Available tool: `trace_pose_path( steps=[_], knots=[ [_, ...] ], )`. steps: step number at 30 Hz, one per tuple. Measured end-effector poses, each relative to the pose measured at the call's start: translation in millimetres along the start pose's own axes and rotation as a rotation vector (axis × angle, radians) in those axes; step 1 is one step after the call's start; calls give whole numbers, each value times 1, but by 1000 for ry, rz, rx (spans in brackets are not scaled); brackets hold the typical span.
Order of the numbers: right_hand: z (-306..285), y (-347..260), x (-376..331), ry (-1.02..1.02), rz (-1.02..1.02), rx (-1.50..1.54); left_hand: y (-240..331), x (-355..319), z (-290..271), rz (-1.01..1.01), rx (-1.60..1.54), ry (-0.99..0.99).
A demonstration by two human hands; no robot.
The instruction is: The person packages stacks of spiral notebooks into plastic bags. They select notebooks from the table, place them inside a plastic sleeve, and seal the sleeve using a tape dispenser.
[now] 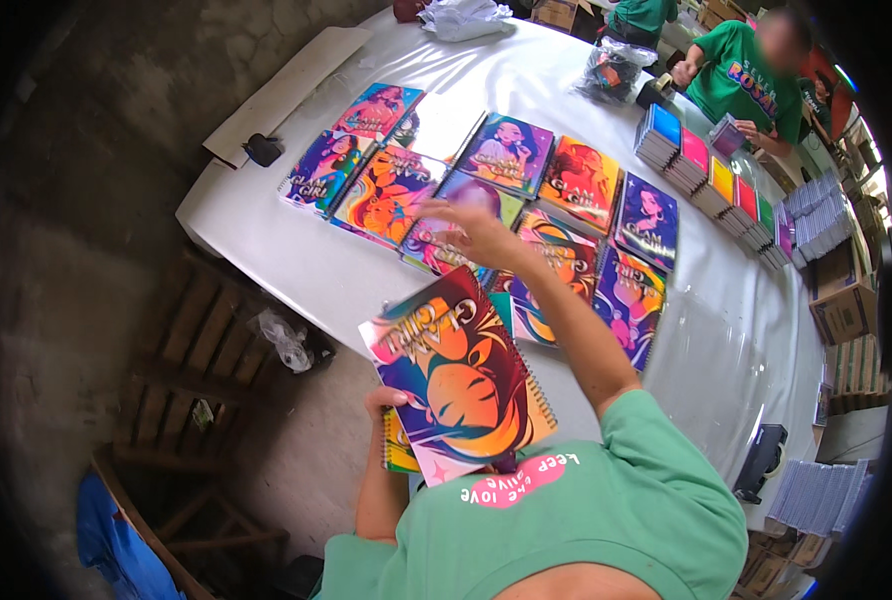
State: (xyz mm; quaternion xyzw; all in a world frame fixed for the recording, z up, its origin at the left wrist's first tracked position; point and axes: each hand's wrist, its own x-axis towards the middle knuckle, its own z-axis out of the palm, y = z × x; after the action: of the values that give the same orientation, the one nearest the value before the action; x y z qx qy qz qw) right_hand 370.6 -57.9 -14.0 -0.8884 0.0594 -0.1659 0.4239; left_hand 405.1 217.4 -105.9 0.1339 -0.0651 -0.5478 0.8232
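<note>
My left hand (386,400) grips a small batch of spiral notebooks against my body. The top notebook (466,375) has an illustrated face in orange, red and purple on its cover, and a yellow-green edge shows beneath it. My right hand (476,238) reaches over the table with its fingers stretched apart, slightly blurred, and holds nothing visible. Under it lies a purple-and-green notebook (431,245), partly hidden by the hand. Around it, colourful notebooks are set out in rows, among them an orange one (391,195) and a purple one (506,150).
The white-covered table (286,255) carries stacks of smaller notebooks (701,165) at the right, near a co-worker in green (751,80). A tape dispenser (761,465) sits at the right edge. A black object (263,149) lies far left; a wooden slatted rack (201,330) stands below.
</note>
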Motion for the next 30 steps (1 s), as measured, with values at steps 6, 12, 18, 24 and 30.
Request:
trace_pose_path(
  steps=[6, 12, 18, 24, 30],
  knots=[
    [104, 59, -35, 199, 169, -673, 97, 6, -37, 78, 243, -73],
    [59, -66, 1, 631, 43, -266, 183, 49, -68, -137, 132, 284],
    [157, -102, 58, -329, 3, -221, 198, 76, -112, -166, 98, 195],
    [162, 43, 124, 618, 212, -1026, 254, 56, -137, -156, 1, 231],
    [156, -11, 118, 391, 182, -757, 290, 71, -146, -128, 86, 322]
  ],
)
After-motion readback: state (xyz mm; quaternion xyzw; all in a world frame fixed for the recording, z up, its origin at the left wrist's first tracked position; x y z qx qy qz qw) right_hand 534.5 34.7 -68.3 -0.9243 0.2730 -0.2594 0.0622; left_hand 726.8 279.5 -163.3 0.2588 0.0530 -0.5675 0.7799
